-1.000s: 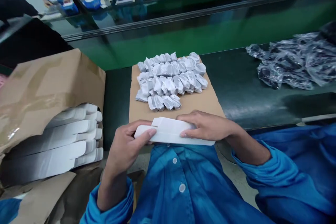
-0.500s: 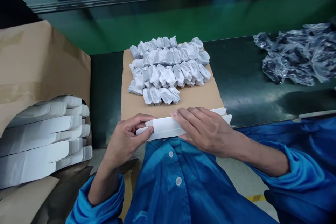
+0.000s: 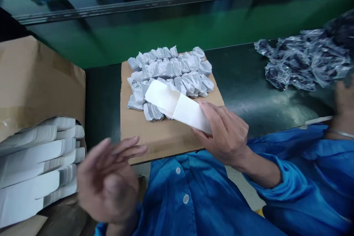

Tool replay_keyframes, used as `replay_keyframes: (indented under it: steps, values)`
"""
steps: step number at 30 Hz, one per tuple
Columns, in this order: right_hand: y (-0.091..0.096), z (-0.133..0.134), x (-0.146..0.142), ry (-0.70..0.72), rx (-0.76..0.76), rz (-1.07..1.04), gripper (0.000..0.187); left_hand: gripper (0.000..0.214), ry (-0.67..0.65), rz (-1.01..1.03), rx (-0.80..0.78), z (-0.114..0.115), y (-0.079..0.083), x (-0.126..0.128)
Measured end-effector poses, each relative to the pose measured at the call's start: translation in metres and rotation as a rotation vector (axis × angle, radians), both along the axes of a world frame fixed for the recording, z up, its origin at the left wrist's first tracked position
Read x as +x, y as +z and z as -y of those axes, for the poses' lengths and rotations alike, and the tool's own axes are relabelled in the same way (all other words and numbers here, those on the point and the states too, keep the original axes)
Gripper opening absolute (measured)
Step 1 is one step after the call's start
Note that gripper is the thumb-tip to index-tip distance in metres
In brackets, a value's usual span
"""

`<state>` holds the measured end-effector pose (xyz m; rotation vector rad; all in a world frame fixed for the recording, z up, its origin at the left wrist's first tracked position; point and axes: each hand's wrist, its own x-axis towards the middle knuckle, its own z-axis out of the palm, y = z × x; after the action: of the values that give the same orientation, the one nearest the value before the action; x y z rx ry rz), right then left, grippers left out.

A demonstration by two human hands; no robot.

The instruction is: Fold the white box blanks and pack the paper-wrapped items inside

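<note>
Head: right hand [image 3: 228, 134] around white box [image 3: 190, 113]

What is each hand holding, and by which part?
The right hand holds a white, rectangular cardboard box by the end opposite its visible flap; the open left hand holds nothing.

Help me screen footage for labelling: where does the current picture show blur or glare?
Head view: the left hand is smeared by blur, while the right hand and the white carton in its grip look sharper; head view: a pale sheen lies on the dark green tabletop, and small highlights glint on the clear plastic bags.
</note>
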<state>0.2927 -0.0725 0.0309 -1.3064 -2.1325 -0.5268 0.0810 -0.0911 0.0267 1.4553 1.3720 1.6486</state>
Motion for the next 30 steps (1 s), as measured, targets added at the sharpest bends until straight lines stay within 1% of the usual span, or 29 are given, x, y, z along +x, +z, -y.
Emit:
replay_keyframes:
  steps: [1, 2, 3, 4, 5, 6, 8, 9, 11, 12, 13, 15, 17, 19, 20, 22, 23, 24, 25, 26, 28, 29, 30]
  values:
    - [-0.004, 0.002, -0.008, -0.023, 0.046, -0.018, 0.048, 0.063, -0.053, 0.066, 0.039, 0.006, -0.003, 0.012]
    - [-0.008, 0.006, -0.018, -0.006, 0.084, -0.021, 0.046, 0.074, -0.117, 0.125, 0.023, 0.01, -0.006, 0.024]
    - [-0.011, 0.011, -0.027, 0.047, 0.101, -0.021, 0.042, 0.083, -0.146, 0.169, -0.017, 0.013, -0.008, 0.033]
    - [-0.013, 0.017, -0.036, 0.12, 0.088, -0.02, 0.039, 0.091, -0.141, 0.174, -0.077, 0.014, -0.01, 0.04]
    - [-0.014, 0.022, -0.042, 0.198, 0.042, -0.033, 0.037, 0.095, -0.088, 0.14, -0.121, 0.013, -0.011, 0.042]
    - [-0.012, 0.025, -0.045, 0.277, -0.037, -0.068, 0.037, 0.096, -0.018, 0.074, -0.153, 0.011, -0.01, 0.041]
    - [-0.003, 0.026, -0.043, 0.379, -0.227, -0.237, 0.043, 0.093, 0.09, -0.1, -0.176, 0.006, -0.007, 0.029]
    - [0.003, 0.022, -0.04, 0.398, -0.304, -0.356, 0.047, 0.09, 0.101, -0.184, -0.179, 0.003, -0.005, 0.022]
    - [0.013, 0.01, -0.033, 0.439, -0.391, -0.556, 0.052, 0.087, 0.061, -0.324, -0.132, -0.001, -0.002, 0.009]
    - [0.016, 0.003, -0.031, 0.472, -0.392, -0.612, 0.049, 0.085, 0.035, -0.382, -0.09, -0.001, -0.001, 0.005]
    - [0.017, -0.003, -0.03, 0.513, -0.37, -0.631, 0.044, 0.081, 0.009, -0.439, -0.042, -0.002, 0.0, 0.002]
    - [0.015, -0.014, -0.031, 0.614, -0.341, -0.596, 0.036, 0.07, -0.049, -0.533, 0.038, -0.003, 0.001, -0.002]
    - [0.012, -0.018, -0.031, 0.693, -0.37, -0.576, 0.032, 0.058, -0.126, -0.576, 0.071, -0.004, 0.001, -0.006]
    - [0.011, -0.018, -0.027, 0.75, -0.442, -0.633, 0.027, 0.051, -0.219, -0.586, 0.076, -0.006, 0.001, -0.011]
    - [0.012, -0.017, -0.024, 0.737, -0.469, -0.715, 0.024, 0.049, -0.25, -0.585, 0.069, -0.007, 0.001, -0.013]
    - [0.015, -0.019, -0.016, 0.605, -0.501, -0.986, 0.02, 0.047, -0.291, -0.586, 0.047, -0.008, 0.001, -0.016]
    - [0.017, -0.021, -0.012, 0.523, -0.546, -1.139, 0.018, 0.046, -0.305, -0.589, 0.031, -0.009, 0.001, -0.016]
    - [0.018, -0.025, -0.01, 0.468, -0.63, -1.272, 0.018, 0.046, -0.321, -0.589, 0.016, -0.01, 0.001, -0.016]
    - [0.019, -0.029, -0.009, 0.454, -0.745, -1.37, 0.019, 0.045, -0.346, -0.585, 0.005, -0.01, 0.001, -0.015]
    - [0.02, -0.033, -0.009, 0.487, -0.883, -1.426, 0.022, 0.044, -0.372, -0.578, 0.0, -0.011, 0.002, -0.013]
    - [0.021, -0.04, -0.012, 0.608, -1.156, -1.424, 0.025, 0.04, -0.417, -0.567, -0.004, -0.011, 0.004, -0.009]
    - [0.022, -0.042, -0.015, 0.649, -1.248, -1.398, 0.024, 0.038, -0.43, -0.57, -0.006, -0.011, 0.004, -0.007]
    - [0.023, -0.042, -0.017, 0.668, -1.306, -1.368, 0.021, 0.037, -0.428, -0.579, -0.01, -0.011, 0.005, -0.005]
